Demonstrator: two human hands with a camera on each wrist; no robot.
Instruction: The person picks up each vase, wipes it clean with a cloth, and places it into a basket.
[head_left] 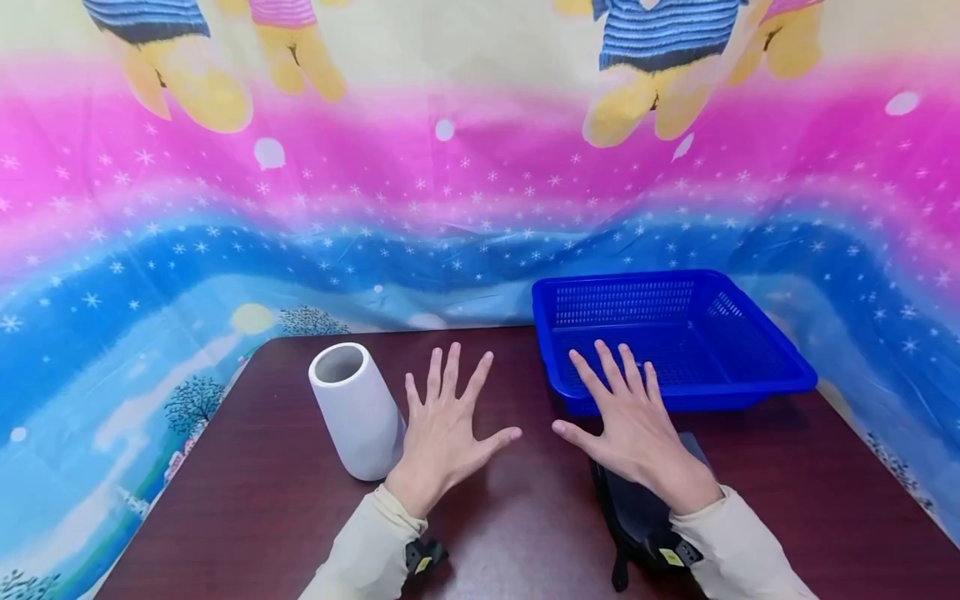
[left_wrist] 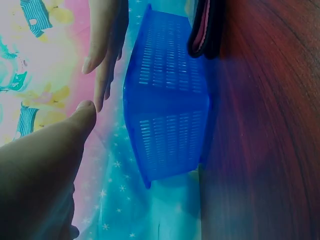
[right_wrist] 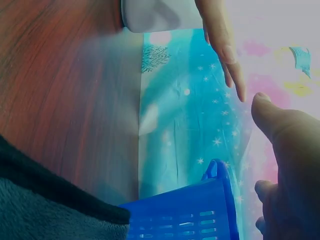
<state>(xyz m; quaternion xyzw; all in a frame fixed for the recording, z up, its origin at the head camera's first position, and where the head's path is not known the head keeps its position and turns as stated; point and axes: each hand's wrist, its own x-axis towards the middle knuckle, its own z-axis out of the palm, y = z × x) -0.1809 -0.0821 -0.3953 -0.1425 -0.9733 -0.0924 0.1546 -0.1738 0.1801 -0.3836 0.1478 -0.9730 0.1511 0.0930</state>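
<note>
Both hands hover above the dark wooden table with fingers spread and nothing held. In the head view the left hand (head_left: 447,425) is nearest to a white vase-like container (head_left: 360,417), which stands upright just left of it. My right hand (head_left: 633,429) is over a dark pouch-like item (head_left: 637,508), partly hidden under the hand and forearm. Beyond the right fingertips sits a blue perforated plastic basket (head_left: 772,385). The left wrist view shows the basket (left_wrist: 167,100) side-on, and the right wrist view shows the pouch's fuzzy grey side (right_wrist: 55,215).
A brown-red table (head_left: 247,500) meets a printed cloth backdrop (head_left: 450,192) at its back and side edges. The basket stands at the table's back right, close to the cloth. Small black devices (head_left: 425,557) are strapped at the wrists over pale sleeves (head_left: 367,550).
</note>
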